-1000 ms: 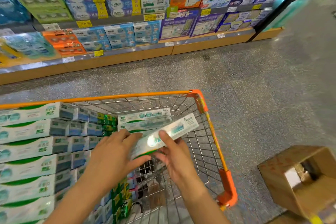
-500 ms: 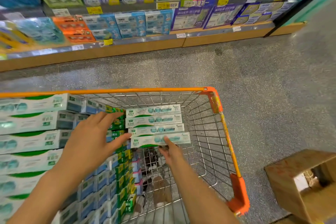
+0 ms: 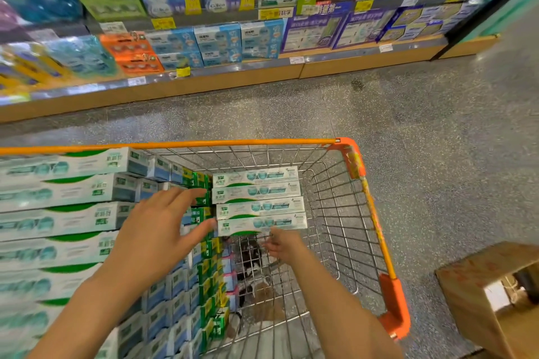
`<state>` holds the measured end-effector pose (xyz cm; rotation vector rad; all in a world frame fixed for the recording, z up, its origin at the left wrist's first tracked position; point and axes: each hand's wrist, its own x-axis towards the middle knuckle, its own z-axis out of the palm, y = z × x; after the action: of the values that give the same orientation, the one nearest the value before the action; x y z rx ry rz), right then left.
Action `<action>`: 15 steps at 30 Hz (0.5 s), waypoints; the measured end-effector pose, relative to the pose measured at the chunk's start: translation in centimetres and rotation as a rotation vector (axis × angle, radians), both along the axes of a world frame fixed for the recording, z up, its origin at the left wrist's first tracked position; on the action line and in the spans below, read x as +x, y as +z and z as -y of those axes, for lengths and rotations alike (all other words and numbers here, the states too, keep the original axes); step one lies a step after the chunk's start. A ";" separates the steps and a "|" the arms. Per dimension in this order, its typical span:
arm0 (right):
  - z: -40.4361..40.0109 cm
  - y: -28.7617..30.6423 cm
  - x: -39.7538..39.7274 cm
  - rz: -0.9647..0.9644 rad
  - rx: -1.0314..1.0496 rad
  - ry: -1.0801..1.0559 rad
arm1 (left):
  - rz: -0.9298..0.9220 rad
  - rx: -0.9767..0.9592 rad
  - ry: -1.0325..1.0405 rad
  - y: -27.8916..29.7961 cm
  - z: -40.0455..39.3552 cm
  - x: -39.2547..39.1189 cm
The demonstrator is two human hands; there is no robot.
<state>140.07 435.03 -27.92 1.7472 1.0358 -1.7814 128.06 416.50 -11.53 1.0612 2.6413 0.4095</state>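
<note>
Our left hand [image 3: 157,233] hangs over the middle of the shopping cart [image 3: 175,144], palm down and fingers spread straight, gripping nothing. Its fingertips lie over the green box ends [image 3: 204,285] packed upright down the cart's centre, and its thumb ends just beside the left end of the nearest toothpaste box [image 3: 262,223]. That box lies flat and crosswise, the closest of the four white-and-green boxes [image 3: 256,192] set side by side towards the far right corner of the cart, its long side parallel to the far edge. Our right hand [image 3: 284,245] sits right at the near edge of this box, low inside the cart, fingers loosely bent and holding nothing. We cannot tell whether the fingertips actually touch the carton. Below and behind that hand we see bare wire mesh on the cart bottom. Along the left edge of the cart, the large stack of toothpaste boxes [image 3: 58,213] rises to the orange rim, long faces up. Outside the right edge, an open cardboard box [image 3: 472,294] stands on the speckled floor [image 3: 437,140]. Beyond the far edge runs a store shelf [image 3: 204,79] crowded with blue, orange and purple packs.
</note>
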 end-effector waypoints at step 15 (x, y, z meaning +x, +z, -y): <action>-2.7 24.9 18.9 -0.310 1.654 0.657 | -0.086 0.089 -0.558 7.7 -9.9 12.6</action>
<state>158.92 437.76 -3.07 1.2664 3.2329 -0.5446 140.63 426.38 -3.79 1.8004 2.2679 0.3622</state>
